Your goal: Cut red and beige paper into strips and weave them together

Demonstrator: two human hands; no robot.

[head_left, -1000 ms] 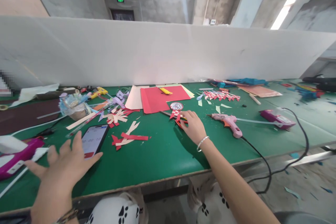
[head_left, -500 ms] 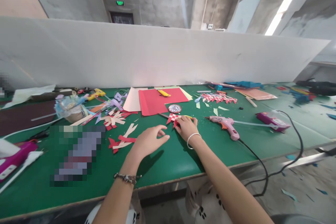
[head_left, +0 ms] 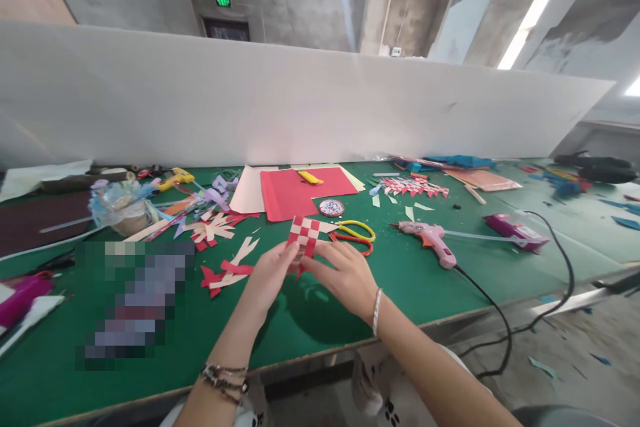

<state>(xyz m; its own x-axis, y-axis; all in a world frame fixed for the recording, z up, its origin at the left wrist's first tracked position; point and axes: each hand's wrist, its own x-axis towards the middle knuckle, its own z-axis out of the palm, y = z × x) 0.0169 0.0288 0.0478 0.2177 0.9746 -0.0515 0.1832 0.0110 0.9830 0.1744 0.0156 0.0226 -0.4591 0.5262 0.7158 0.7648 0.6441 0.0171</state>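
A woven paper piece [head_left: 304, 232], checked in red and cream, is held up above the green table between my two hands. My left hand [head_left: 273, 277] grips its left lower edge, thumb on the front. At its lower right, the fingers of my right hand [head_left: 345, 273] close on the same piece; their tips are partly hidden. Just beyond my right hand lie scissors [head_left: 361, 233] with yellow and red handles. Red and cream paper strips [head_left: 227, 273] lie crossed on the table left of my left hand.
Red paper sheets [head_left: 310, 193] lie at the back with a yellow cutter [head_left: 311, 177] on top. A round patterned disc [head_left: 331, 207] sits nearby. At right are a pink glue gun [head_left: 425, 237] with a cord and several finished woven pieces [head_left: 415, 187]. A wrapped bundle [head_left: 130, 207] stands left.
My right hand has lifted the woven piece off the table and brought it left toward me. My left hand has closed on it, and the scissors now show fully.
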